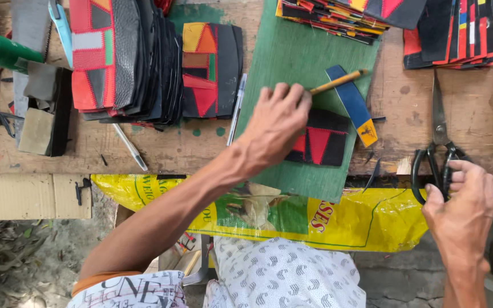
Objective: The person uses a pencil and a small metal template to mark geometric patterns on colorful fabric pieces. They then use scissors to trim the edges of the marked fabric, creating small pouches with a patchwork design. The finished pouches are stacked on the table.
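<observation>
My left hand (278, 122) rests on a black and red patchwork piece (320, 144) lying on a green mat (298, 57), with a yellow pencil (338, 82) sticking out from its fingers. A blue and yellow strip (352, 104) lies on the mat just right of that hand. My right hand (462, 208) is at the bench's front edge, its fingers curled at the black handles of large scissors (439, 131) that lie on the wooden bench (406, 108).
Stacks of patchwork pieces (126, 57) stand at the back left, with more stacks (452, 28) at the back right. A pen (130, 147) and a white pen (236, 108) lie on the bench. A yellow sack (366, 219) hangs below the front edge. A green bottle (1, 51) lies far left.
</observation>
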